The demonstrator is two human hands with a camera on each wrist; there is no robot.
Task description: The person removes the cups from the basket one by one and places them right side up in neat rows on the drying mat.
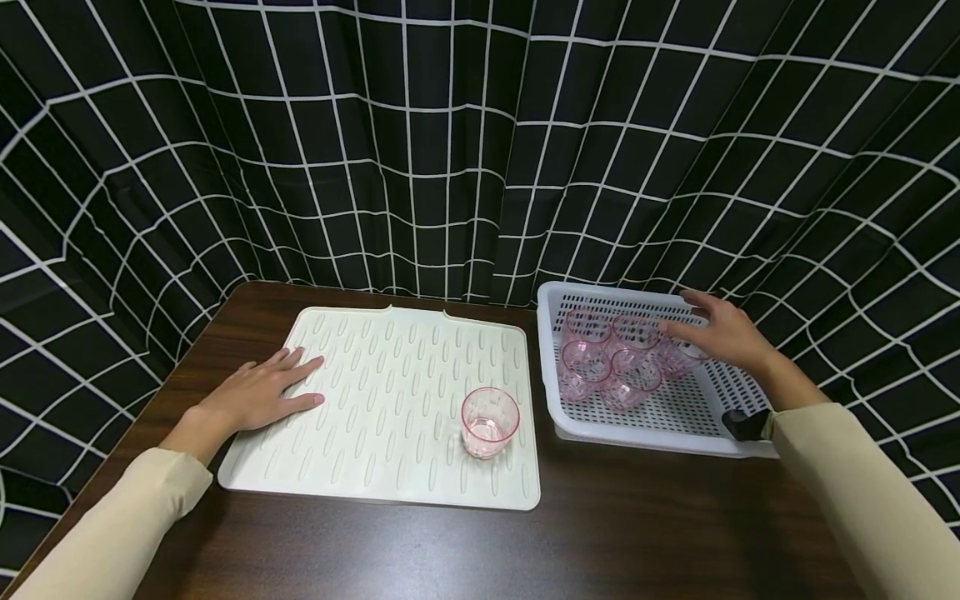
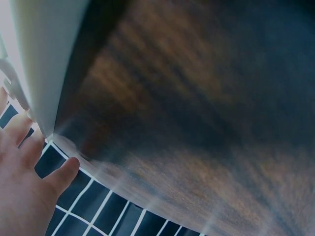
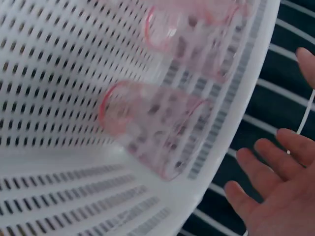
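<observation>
My left hand [image 1: 258, 392] lies palm down with spread fingers on the left edge of a white drying mat [image 1: 352, 442]. A clear tumbler with a pink rim [image 1: 489, 429] stands alone near the mat's right side. To the right, a white perforated basket [image 1: 637, 442] holds several more pink-tinted tumblers [image 1: 587, 367], bunched toward its left part. Over the basket's right part hovers my right hand [image 1: 723, 333], fingers apart, close to the rightmost tumbler [image 1: 675, 360]. In the right wrist view, that hand [image 3: 280, 182] has nothing in it.
A dark wooden table [image 1: 360, 550] lies under the mat and basket. Black curtain [image 1: 420, 150] with a white grid surrounds its back and sides. On my right wrist sits a dark strapped device [image 1: 745, 423], over the basket's front right rim.
</observation>
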